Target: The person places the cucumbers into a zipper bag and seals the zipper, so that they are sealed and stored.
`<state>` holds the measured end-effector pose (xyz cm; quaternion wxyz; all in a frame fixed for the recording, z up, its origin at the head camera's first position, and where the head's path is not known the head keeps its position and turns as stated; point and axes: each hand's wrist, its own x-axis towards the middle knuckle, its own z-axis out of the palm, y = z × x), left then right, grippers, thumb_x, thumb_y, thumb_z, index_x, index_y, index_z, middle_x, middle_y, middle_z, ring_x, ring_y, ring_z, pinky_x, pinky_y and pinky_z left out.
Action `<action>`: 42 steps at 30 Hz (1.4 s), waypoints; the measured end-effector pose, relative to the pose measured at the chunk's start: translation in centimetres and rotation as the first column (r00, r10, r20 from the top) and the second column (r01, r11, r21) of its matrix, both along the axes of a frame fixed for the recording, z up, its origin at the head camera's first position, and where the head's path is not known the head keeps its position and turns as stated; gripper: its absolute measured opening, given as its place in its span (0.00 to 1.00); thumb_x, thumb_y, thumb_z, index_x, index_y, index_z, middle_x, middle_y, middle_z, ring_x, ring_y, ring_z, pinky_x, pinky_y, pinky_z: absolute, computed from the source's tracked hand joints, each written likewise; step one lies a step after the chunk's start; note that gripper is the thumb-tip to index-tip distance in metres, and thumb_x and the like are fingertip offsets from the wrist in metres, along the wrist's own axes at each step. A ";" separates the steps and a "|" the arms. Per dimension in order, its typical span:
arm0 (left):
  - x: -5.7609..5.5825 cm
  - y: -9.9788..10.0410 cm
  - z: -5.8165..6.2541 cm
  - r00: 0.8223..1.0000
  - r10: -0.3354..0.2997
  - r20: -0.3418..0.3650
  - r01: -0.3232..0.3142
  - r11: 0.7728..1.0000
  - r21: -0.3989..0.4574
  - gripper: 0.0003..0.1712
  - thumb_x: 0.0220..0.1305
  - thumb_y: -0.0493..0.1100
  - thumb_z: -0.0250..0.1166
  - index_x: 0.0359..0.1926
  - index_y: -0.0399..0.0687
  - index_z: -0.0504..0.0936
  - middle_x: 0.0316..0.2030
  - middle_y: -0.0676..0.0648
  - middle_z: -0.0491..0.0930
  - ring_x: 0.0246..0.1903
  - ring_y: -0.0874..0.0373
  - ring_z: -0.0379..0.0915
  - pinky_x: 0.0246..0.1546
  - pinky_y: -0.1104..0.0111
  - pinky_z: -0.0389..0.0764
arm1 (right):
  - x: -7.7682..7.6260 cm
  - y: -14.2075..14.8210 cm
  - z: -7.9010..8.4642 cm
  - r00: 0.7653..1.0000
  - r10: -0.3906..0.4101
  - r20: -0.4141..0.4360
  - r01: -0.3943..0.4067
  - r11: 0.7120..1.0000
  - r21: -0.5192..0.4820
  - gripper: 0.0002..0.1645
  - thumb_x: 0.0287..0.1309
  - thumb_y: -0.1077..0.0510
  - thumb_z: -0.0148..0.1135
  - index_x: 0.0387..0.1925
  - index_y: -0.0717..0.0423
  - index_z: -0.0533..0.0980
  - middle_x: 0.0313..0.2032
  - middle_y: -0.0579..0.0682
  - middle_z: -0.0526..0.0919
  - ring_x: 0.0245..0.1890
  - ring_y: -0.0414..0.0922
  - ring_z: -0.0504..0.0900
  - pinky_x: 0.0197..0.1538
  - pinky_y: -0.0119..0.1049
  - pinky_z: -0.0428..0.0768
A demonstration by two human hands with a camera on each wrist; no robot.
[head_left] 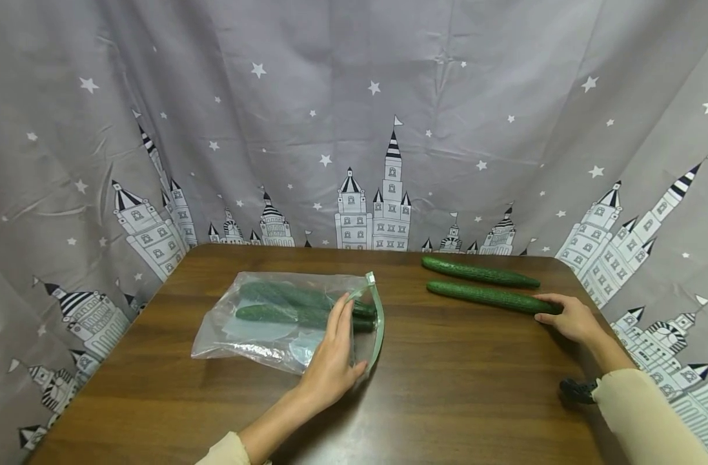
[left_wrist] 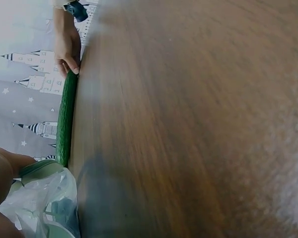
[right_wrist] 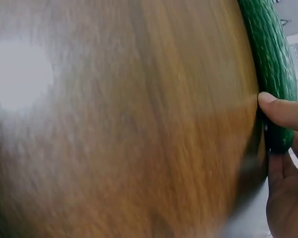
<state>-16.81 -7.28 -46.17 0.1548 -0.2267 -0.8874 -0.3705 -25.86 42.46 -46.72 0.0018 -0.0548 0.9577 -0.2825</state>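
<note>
A clear zip bag (head_left: 220,339) with a pale green closure strip lies on its side at left centre, its mouth facing right. Inside are two cucumbers (head_left: 284,314), seen through the plastic. My left hand (head_left: 328,371) rests at the bag's mouth, fingers fairly straight against the plastic and thumb apart from them. To the right, two more cucumbers lie side by side on the table. My right hand (head_left: 574,320) grips the right end of the nearer cucumber (head_left: 487,295), thumb on one side in the right wrist view. The farther cucumber (head_left: 481,271) lies untouched behind it.
The brown wooden table (head_left: 446,387) reaches back to a grey curtain (head_left: 354,97) printed with castles and stars. A black strap-like object (head_left: 577,391) sits at the right wrist, by the sleeve.
</note>
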 end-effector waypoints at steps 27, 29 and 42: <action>0.1 0.4 1.6 0.997 0.055 -0.055 -0.055 0.998 0.006 0.70 0.41 0.24 0.83 0.79 0.31 0.48 0.80 0.37 0.42 0.32 0.52 0.78 0.38 0.66 0.87 | 2.4 -1.9 1.3 0.999 0.041 0.032 0.025 0.162 -0.986 0.18 0.71 0.75 0.55 0.42 0.59 0.89 0.42 0.52 0.89 0.39 0.48 0.90 0.47 0.33 0.86; 0.1 0.4 1.6 0.997 0.056 -0.052 -0.056 0.998 -0.001 0.70 0.41 0.25 0.83 0.79 0.31 0.48 0.80 0.37 0.42 0.33 0.52 0.78 0.37 0.66 0.87 | 2.4 -2.0 1.6 0.999 0.043 0.026 0.020 0.139 -0.990 0.18 0.71 0.75 0.54 0.42 0.60 0.89 0.42 0.53 0.89 0.38 0.49 0.90 0.47 0.33 0.86; 0.1 0.7 1.9 0.996 0.082 -0.042 -0.082 0.997 0.004 0.70 0.41 0.25 0.83 0.80 0.32 0.47 0.80 0.38 0.42 0.42 0.45 0.80 0.43 0.61 0.87 | 3.6 -4.0 2.9 0.991 0.128 -0.041 -0.068 0.217 -0.974 0.21 0.72 0.76 0.52 0.46 0.58 0.88 0.44 0.51 0.88 0.39 0.45 0.90 0.47 0.32 0.86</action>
